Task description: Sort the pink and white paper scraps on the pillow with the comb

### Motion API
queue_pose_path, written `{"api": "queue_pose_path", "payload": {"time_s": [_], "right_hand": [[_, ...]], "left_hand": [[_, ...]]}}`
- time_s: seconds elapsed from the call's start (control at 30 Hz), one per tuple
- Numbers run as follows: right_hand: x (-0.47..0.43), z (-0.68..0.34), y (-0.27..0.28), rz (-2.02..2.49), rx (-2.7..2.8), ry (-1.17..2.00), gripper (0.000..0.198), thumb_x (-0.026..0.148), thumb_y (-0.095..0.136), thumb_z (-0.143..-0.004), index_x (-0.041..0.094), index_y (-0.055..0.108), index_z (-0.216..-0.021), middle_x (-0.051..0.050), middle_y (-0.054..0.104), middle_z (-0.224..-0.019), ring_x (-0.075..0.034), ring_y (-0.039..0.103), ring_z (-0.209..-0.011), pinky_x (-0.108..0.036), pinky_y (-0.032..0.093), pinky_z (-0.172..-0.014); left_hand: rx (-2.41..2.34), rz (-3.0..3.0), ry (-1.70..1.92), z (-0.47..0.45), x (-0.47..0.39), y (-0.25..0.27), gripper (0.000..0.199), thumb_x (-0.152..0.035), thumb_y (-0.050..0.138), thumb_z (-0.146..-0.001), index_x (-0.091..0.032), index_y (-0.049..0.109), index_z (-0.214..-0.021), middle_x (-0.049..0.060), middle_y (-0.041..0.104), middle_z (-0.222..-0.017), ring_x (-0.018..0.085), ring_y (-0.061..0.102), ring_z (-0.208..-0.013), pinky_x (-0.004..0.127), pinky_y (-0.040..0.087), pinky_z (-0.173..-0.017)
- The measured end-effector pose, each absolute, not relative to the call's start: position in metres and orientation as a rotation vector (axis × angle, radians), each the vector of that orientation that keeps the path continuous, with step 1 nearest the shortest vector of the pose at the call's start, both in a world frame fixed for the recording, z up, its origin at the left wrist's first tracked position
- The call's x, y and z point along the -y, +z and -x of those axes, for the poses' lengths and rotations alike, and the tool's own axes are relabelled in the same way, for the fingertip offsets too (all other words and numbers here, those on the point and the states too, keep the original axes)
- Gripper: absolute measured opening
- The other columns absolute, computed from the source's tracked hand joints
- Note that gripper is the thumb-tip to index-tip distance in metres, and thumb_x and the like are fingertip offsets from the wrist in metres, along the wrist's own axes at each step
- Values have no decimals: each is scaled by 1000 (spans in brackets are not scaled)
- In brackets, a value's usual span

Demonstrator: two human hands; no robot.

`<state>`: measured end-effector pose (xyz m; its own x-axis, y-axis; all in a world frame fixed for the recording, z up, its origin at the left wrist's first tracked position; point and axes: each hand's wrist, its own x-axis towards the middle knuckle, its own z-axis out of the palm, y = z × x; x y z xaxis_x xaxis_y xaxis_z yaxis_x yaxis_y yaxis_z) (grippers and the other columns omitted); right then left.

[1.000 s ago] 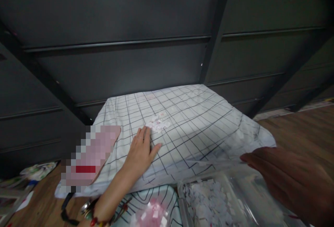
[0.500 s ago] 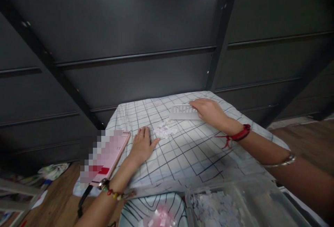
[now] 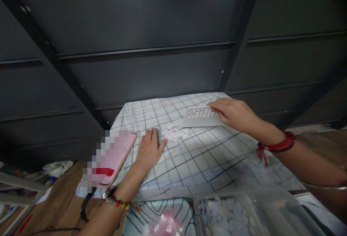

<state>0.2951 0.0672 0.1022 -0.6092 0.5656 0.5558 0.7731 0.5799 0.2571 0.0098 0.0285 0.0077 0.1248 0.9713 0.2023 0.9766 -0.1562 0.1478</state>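
Observation:
In the head view, my right hand (image 3: 233, 112) grips the right end of a white slotted scraper (image 3: 200, 121), thumb and fingers closed on it. The tool stands tilted on its long edge on the checked cloth. Just left of its lower edge lies a small pile of whitish paper-like bits (image 3: 175, 133), too small to name. My left hand (image 3: 149, 149) rests flat on the cloth beside the pile, fingers out and thumb apart, holding nothing. The scraper's right end is hidden under my right fingers.
A pink phone (image 3: 115, 158) lies left of my left forearm. At the near edge stand a blue striped tray (image 3: 135, 216) with pink and white pieces and a clear plastic box (image 3: 260, 210) with pale flakes. A dark panel (image 3: 146, 73) rises behind the checked cloth (image 3: 208, 156).
My right hand and the scraper have shifted a little to the right, and more of the scraper's face shows. My left hand stays flat by the pile. The view has shifted slightly.

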Motion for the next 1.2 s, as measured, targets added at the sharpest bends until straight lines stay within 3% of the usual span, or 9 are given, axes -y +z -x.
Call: {"api": "queue_pose_path", "payload": {"time_s": [0.3, 0.5, 0.7, 1.2], "right_hand": [[-48, -300, 95, 1141, 2375, -748, 26, 11, 38, -82, 16, 63, -87, -7, 68, -80, -19, 61, -73, -30, 46, -64], [-34, -309, 94, 1056, 2440, -768, 28, 8, 38, -80, 15, 64, -84, -7, 68, -78, -19, 61, -70, -31, 47, -65], [-21, -317, 99, 1090, 2402, -762, 26, 10, 39, -80, 18, 63, -84, -6, 67, -78, -20, 61, -70, -32, 46, -64], [-14, -310, 106, 1017, 2462, -747, 26, 8, 38, -79, 20, 61, -80, -4, 65, -75, -18, 59, -66, -31, 43, -62]], "left_hand": [[1959, 2330, -530, -8, -29, 5, 49, -37, 34, -91, -6, 38, -128, 23, 44, -133, 33, 39, -125, 50, 34, -101], [1975, 2323, -509, -8, -29, 6, 50, -36, 35, -91, -2, 39, -128, 24, 44, -132, 33, 40, -124, 48, 33, -102], [1931, 2315, -548, -7, -31, 1, 48, -37, 36, -90, -7, 39, -128, 21, 46, -132, 32, 41, -123, 49, 34, -100], [1956, 2334, -483, -8, -29, 7, 51, -37, 34, -91, -1, 40, -127, 23, 45, -131, 32, 43, -121, 47, 33, -102]]}}
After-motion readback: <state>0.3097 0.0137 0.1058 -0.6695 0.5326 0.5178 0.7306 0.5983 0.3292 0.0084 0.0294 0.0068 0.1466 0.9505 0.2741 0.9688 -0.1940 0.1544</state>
